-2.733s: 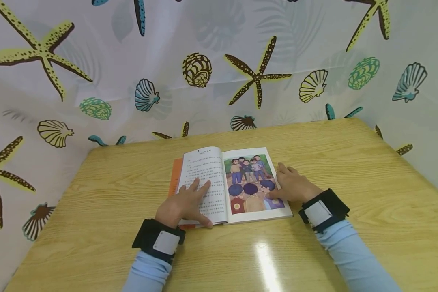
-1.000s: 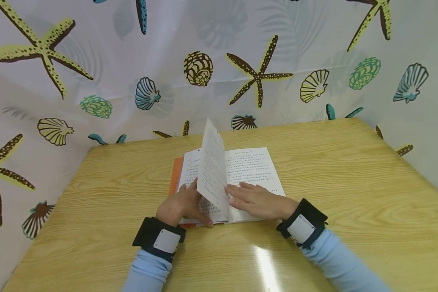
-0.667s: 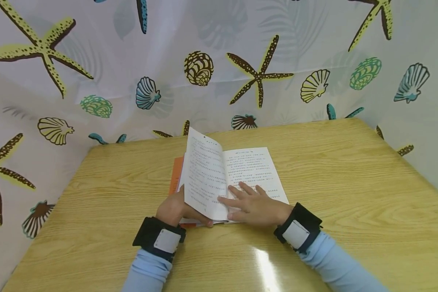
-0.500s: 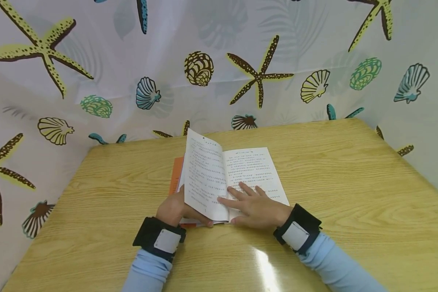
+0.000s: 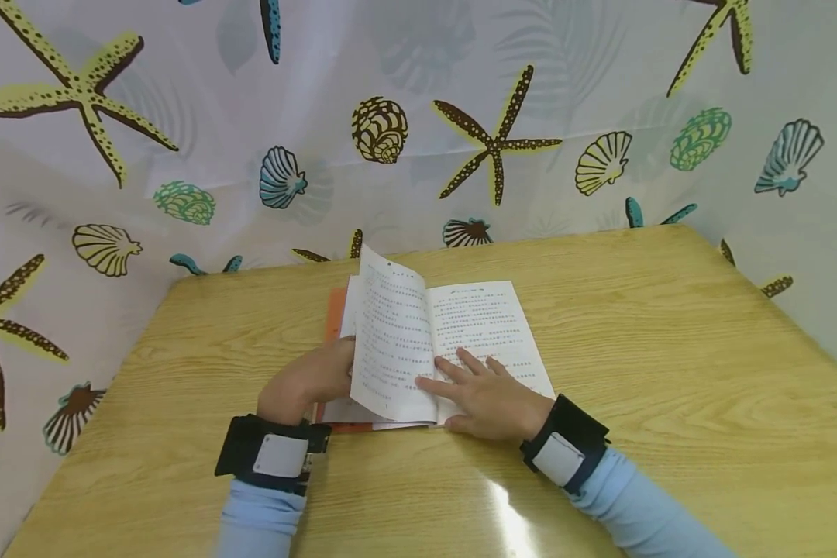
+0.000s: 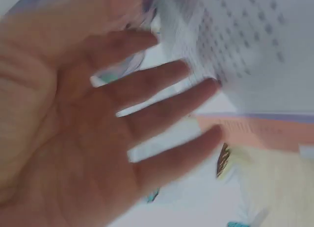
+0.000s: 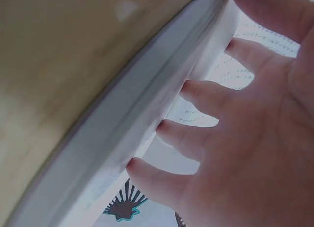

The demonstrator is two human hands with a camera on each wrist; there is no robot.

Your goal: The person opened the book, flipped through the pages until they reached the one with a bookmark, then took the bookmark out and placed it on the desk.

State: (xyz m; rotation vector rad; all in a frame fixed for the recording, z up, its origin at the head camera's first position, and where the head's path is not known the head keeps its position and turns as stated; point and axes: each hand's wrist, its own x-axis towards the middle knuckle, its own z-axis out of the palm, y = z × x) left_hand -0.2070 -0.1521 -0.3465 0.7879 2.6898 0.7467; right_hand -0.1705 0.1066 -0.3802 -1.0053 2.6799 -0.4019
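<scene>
An open book (image 5: pixel 480 310) lies on the table with printed text on both sides. One of its leaves (image 5: pixel 394 341) stands partly raised and leans over the left side. My left hand (image 5: pixel 307 381) is at the book's left edge, its fingertips hidden behind that leaf in the head view. In the left wrist view its fingers (image 6: pixel 167 109) look spread and nearly straight, close to the page; contact is unclear. My right hand (image 5: pixel 498 401) rests on the lower right page near the spine, fingers spread. Beneath the left pages shows an orange cover (image 5: pixel 335 314).
The book sits mid-table on a light wooden tabletop (image 5: pixel 669 349). A white cloth (image 5: pixel 418 194) printed with starfish and shells hangs behind and beside the table. Each wrist wears a black strap (image 5: pixel 272 453), below light blue sleeves.
The illustrated right page has been turned over to the left, exposing a text page. My right hand moved left from the book's edge toward the spine. My left hand has just shifted left.
</scene>
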